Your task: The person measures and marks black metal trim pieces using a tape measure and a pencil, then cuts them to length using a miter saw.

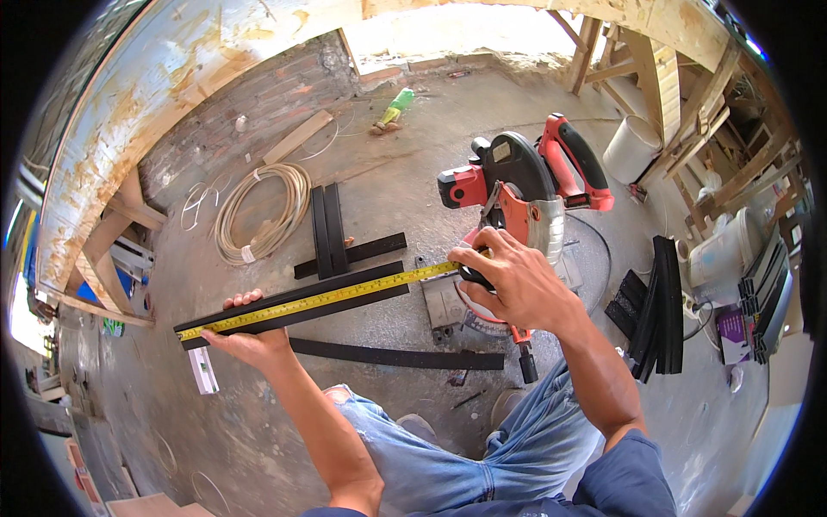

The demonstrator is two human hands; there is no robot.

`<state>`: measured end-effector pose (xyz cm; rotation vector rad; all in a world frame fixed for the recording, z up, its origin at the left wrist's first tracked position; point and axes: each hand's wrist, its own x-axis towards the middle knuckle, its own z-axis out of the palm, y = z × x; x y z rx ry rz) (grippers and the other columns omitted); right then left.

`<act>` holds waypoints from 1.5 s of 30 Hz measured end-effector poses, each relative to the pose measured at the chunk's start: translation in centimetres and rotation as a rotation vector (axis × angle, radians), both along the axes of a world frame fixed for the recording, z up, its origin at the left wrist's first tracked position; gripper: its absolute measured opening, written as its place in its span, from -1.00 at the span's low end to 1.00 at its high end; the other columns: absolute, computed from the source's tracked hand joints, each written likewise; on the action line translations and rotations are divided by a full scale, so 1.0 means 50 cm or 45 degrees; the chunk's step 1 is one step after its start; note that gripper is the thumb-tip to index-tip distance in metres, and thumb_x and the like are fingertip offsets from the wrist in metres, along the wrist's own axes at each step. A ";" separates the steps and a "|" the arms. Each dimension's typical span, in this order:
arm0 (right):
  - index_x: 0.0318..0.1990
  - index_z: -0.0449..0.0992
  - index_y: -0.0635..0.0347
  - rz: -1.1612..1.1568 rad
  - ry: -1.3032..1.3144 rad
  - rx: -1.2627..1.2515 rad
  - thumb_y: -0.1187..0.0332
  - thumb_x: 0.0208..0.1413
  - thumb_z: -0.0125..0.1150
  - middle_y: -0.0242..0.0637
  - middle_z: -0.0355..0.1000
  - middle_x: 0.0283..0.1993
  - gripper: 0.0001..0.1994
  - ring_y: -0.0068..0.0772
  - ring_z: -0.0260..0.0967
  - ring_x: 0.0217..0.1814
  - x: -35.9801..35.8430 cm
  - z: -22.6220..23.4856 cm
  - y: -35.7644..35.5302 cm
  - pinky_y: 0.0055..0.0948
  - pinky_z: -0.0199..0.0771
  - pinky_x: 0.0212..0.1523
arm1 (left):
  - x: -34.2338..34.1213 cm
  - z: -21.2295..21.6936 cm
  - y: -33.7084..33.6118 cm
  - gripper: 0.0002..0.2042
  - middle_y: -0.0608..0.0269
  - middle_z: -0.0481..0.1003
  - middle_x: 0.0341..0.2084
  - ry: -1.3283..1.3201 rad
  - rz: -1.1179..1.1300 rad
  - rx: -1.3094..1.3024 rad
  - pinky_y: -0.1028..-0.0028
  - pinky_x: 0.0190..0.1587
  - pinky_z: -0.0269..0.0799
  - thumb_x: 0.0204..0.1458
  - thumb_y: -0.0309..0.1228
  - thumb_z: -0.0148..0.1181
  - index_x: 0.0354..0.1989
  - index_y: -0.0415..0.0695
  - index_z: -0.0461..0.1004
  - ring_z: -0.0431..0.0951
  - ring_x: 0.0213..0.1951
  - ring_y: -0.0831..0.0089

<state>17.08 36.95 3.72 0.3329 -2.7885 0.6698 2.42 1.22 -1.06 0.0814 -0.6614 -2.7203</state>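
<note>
My left hand [256,343] is closed around the left end of a black channel-like strip [366,300], its thumb on the end of a yellow tape measure blade [323,302]. The blade runs along the strip's length and past its right end. In my right hand [523,280] is the tape measure's dark case [475,277], mostly hidden by the fingers. Just beyond that hand stands a red and black miter saw [525,177] on a grey metal base [441,310]. A short white profile piece [202,370] shows below my left hand.
More black strips [327,233] lie beyond the held one, and a long one [396,354] lies nearer my feet. A coiled hose [264,215] is at left. Black profiles [659,314], a white bucket [728,246] and timber supports [663,86] are at right.
</note>
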 end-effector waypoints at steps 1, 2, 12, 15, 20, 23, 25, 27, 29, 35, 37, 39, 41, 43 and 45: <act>0.11 0.46 0.06 0.003 0.008 0.008 0.24 0.14 0.26 -0.16 0.35 -0.06 -0.61 -0.08 0.42 -0.05 0.000 0.001 -0.001 -0.15 0.45 -0.14 | -0.001 0.000 -0.002 -0.33 0.12 0.35 -0.46 -0.018 0.020 -0.007 0.25 -0.14 0.40 0.20 0.30 -0.09 -0.31 -0.23 0.40 0.37 -0.34 0.23; 0.11 0.46 0.06 -0.007 0.007 0.002 0.24 0.14 0.26 -0.16 0.35 -0.06 -0.61 -0.08 0.42 -0.05 0.001 0.001 -0.002 -0.15 0.45 -0.14 | -0.001 0.001 -0.003 -0.33 0.12 0.36 -0.46 -0.036 0.042 -0.014 0.25 -0.15 0.41 0.20 0.30 -0.10 -0.31 -0.23 0.40 0.38 -0.34 0.23; 0.11 0.45 0.04 -0.007 0.097 0.037 0.24 0.13 0.26 -0.14 0.31 -0.07 -0.62 -0.07 0.41 -0.09 -0.001 -0.007 0.002 -0.15 0.45 -0.18 | 0.002 0.005 -0.003 -0.33 0.12 0.37 -0.47 -0.019 0.010 -0.013 0.25 -0.14 0.42 0.25 0.26 -0.18 -0.35 -0.24 0.40 0.38 -0.34 0.22; 0.10 0.46 0.04 -0.005 0.112 0.029 0.24 0.12 0.27 -0.15 0.31 -0.08 -0.62 -0.07 0.41 -0.09 -0.002 -0.007 0.001 -0.15 0.45 -0.17 | -0.001 0.002 -0.006 -0.34 0.13 0.37 -0.46 -0.002 0.003 0.016 0.24 -0.13 0.42 0.25 0.26 -0.17 -0.34 -0.24 0.39 0.38 -0.34 0.23; 0.10 0.46 0.03 -0.008 0.142 0.020 0.25 0.11 0.27 -0.16 0.31 -0.09 -0.62 -0.08 0.41 -0.09 -0.001 -0.010 0.003 -0.14 0.46 -0.17 | -0.002 0.000 -0.005 -0.34 0.12 0.37 -0.46 -0.022 0.018 -0.005 0.24 -0.13 0.42 0.25 0.26 -0.18 -0.33 -0.24 0.38 0.38 -0.34 0.24; 0.09 0.47 0.02 -0.018 0.141 0.025 0.26 0.10 0.28 -0.16 0.31 -0.10 -0.61 -0.08 0.41 -0.09 -0.001 -0.009 0.004 -0.14 0.46 -0.17 | -0.002 0.000 -0.003 -0.33 0.12 0.37 -0.46 -0.016 0.006 -0.003 0.25 -0.13 0.42 0.25 0.27 -0.20 -0.33 -0.24 0.38 0.38 -0.35 0.24; 0.10 0.47 0.02 -0.016 0.131 0.020 0.26 0.09 0.28 -0.17 0.31 -0.11 -0.61 -0.08 0.41 -0.09 -0.002 -0.009 0.003 -0.14 0.46 -0.18 | -0.001 0.001 -0.006 -0.33 0.12 0.37 -0.46 -0.015 0.009 -0.015 0.25 -0.13 0.43 0.26 0.27 -0.21 -0.33 -0.24 0.38 0.39 -0.35 0.24; 0.10 0.47 0.02 -0.018 0.136 0.023 0.26 0.09 0.28 -0.17 0.31 -0.11 -0.61 -0.08 0.41 -0.08 -0.002 -0.007 0.003 -0.14 0.46 -0.18 | -0.003 0.000 -0.009 -0.28 0.07 0.38 -0.48 0.001 -0.022 0.010 0.26 -0.16 0.45 0.27 0.26 -0.31 -0.37 -0.28 0.40 0.40 -0.35 0.20; 0.10 0.47 0.02 -0.022 0.141 0.028 0.27 0.09 0.28 -0.17 0.31 -0.11 -0.61 -0.08 0.41 -0.08 -0.002 -0.008 0.005 -0.14 0.46 -0.18 | -0.004 -0.001 -0.007 -0.28 0.07 0.39 -0.48 -0.003 -0.020 0.006 0.26 -0.17 0.46 0.27 0.26 -0.30 -0.38 -0.28 0.41 0.40 -0.35 0.20; 0.11 0.47 0.02 -0.020 0.132 0.036 0.27 0.10 0.27 -0.17 0.32 -0.11 -0.61 -0.09 0.41 -0.08 -0.004 -0.010 0.003 -0.14 0.47 -0.18 | -0.002 -0.002 -0.011 -0.28 0.07 0.42 -0.49 -0.010 -0.024 0.011 0.26 -0.16 0.48 0.25 0.27 -0.24 -0.39 -0.28 0.45 0.43 -0.35 0.21; 0.10 0.47 0.03 -0.025 0.132 0.034 0.27 0.10 0.26 -0.17 0.32 -0.11 -0.61 -0.09 0.41 -0.08 -0.004 -0.012 0.003 -0.14 0.47 -0.19 | 0.000 0.004 -0.004 -0.28 0.07 0.42 -0.49 0.003 -0.035 0.017 0.26 -0.15 0.48 0.24 0.27 -0.22 -0.39 -0.29 0.46 0.44 -0.35 0.21; 0.10 0.47 0.03 -0.027 0.129 0.036 0.27 0.10 0.26 -0.17 0.32 -0.11 -0.61 -0.10 0.41 -0.08 -0.003 -0.010 0.003 -0.14 0.47 -0.19 | 0.004 0.013 0.006 -0.30 0.11 0.36 -0.48 -0.057 0.032 -0.016 0.28 -0.15 0.45 0.27 0.28 -0.27 -0.36 -0.23 0.39 0.40 -0.36 0.27; 0.10 0.47 0.03 -0.029 0.127 0.039 0.27 0.10 0.26 -0.17 0.31 -0.11 -0.61 -0.10 0.41 -0.08 -0.004 -0.008 0.002 -0.14 0.47 -0.19 | 0.006 0.017 0.009 -0.31 0.11 0.36 -0.48 -0.064 0.037 -0.017 0.28 -0.15 0.45 0.27 0.28 -0.27 -0.36 -0.23 0.39 0.40 -0.36 0.27; 0.10 0.47 0.03 -0.026 0.135 0.038 0.28 0.10 0.26 -0.17 0.31 -0.12 -0.62 -0.10 0.41 -0.09 -0.004 -0.010 0.002 -0.14 0.46 -0.19 | 0.007 0.018 0.010 -0.31 0.11 0.36 -0.48 -0.071 0.042 -0.019 0.28 -0.15 0.46 0.27 0.28 -0.27 -0.36 -0.23 0.38 0.40 -0.36 0.27; 0.10 0.47 0.03 -0.028 0.128 0.038 0.28 0.09 0.26 -0.17 0.31 -0.12 -0.62 -0.10 0.41 -0.09 -0.004 -0.010 0.001 -0.14 0.46 -0.19 | 0.007 0.018 0.010 -0.32 0.12 0.36 -0.48 -0.075 0.048 -0.022 0.28 -0.15 0.46 0.28 0.27 -0.27 -0.36 -0.23 0.38 0.40 -0.36 0.26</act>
